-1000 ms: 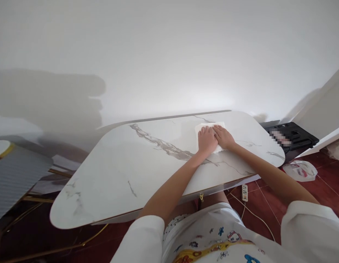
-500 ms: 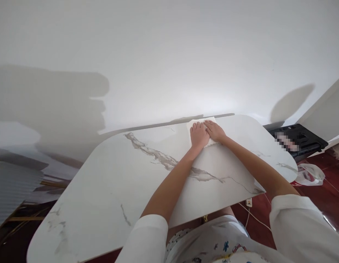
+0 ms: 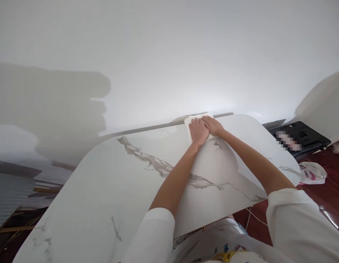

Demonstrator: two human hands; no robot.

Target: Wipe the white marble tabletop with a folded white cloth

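A white cloth [image 3: 189, 122] lies flat at the far edge of a white marble table [image 3: 125, 182] with grey veins. My left hand [image 3: 198, 132] presses down on the cloth with fingers stretched flat. My right hand [image 3: 213, 126] lies beside it, partly overlapping it, also flat on the cloth. Both arms reach straight across the tabletop towards the white wall. Most of the cloth is hidden under the hands.
A black case [image 3: 297, 138] sits on the floor past the table's right end, beside a crumpled plastic bag [image 3: 313, 172]. The floor is dark red [image 3: 333, 190]. Grey ribbed panels and gold-coloured frames [image 3: 13, 193] lie at the left.
Both hands have pushed the cloth away from me, from the table's middle right to its far edge by the wall. I have leaned forward over the table.
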